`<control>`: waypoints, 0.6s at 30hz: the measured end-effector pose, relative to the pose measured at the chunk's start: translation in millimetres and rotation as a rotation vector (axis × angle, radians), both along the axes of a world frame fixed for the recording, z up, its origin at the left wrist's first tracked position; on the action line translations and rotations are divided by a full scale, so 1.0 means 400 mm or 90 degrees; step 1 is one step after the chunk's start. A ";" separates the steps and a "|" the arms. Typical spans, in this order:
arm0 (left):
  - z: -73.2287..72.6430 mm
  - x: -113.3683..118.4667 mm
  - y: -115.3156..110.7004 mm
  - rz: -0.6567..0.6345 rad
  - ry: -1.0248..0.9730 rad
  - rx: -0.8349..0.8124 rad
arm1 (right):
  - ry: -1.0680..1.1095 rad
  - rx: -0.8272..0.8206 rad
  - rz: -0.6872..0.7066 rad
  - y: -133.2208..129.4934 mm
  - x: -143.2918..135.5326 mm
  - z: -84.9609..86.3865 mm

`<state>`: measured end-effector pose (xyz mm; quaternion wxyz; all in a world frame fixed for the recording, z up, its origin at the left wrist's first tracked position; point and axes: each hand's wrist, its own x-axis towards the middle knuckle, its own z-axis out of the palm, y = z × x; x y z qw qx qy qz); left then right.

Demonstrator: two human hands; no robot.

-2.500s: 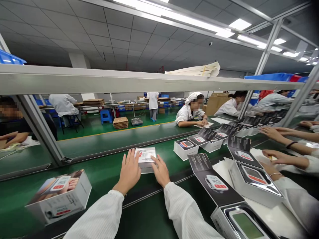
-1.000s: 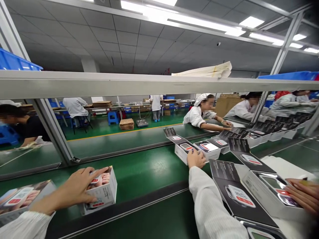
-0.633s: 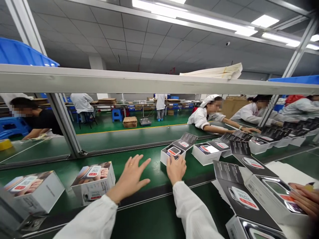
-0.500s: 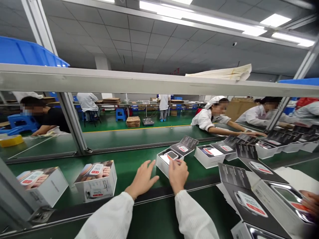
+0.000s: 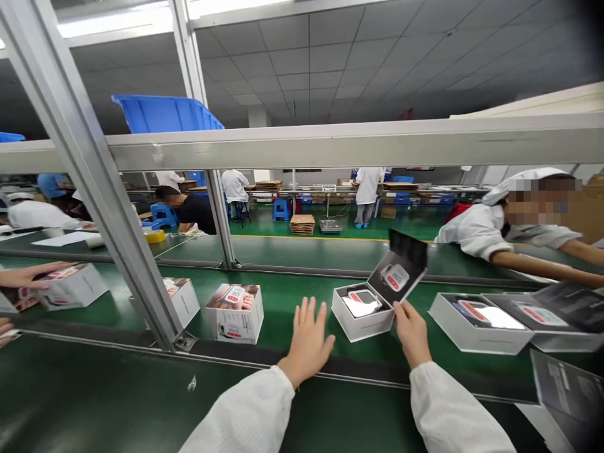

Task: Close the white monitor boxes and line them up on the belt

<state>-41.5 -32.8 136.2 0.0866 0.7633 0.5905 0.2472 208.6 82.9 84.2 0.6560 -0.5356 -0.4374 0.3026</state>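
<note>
In the head view an open white box (image 5: 363, 325) stands on the green belt, with a device with a pale, glaring face (image 5: 362, 303) lying inside. Its dark printed lid (image 5: 395, 267) is hinged up at the right and leans back. My right hand (image 5: 411, 333) pinches the lower right edge of this lid between thumb and fingers. To the left of the box, my left hand (image 5: 306, 340) hovers with fingers spread, apart from the box and holding nothing. Further left sits a closed box (image 5: 236, 314) with a printed photo top.
More closed boxes (image 5: 75, 288) line the belt at left, where another person's hand (image 5: 28, 275) touches one. Open boxes (image 5: 481, 330) stand at right, near a co-worker's arms (image 5: 533, 261). A metal post (image 5: 113, 207) and a crossbar (image 5: 330, 146) frame the belt.
The view has swung left. My right hand has gone from the front of the open box to its lid, which now stands more upright. My left hand stays open beside the box.
</note>
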 end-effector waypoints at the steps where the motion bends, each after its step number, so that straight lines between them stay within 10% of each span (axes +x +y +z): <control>1: -0.003 -0.026 -0.013 0.009 -0.004 0.021 | -0.041 0.016 0.003 -0.018 -0.014 0.001; 8: -0.026 -0.048 -0.075 0.129 -0.138 0.278 | -0.291 0.022 0.190 -0.124 -0.094 0.038; 15: -0.095 0.015 -0.031 -0.039 -0.209 0.020 | -0.230 0.037 0.212 -0.143 -0.168 0.048; 18: -0.071 -0.009 -0.020 -0.061 -0.186 0.043 | -0.148 0.017 0.206 -0.133 -0.170 0.037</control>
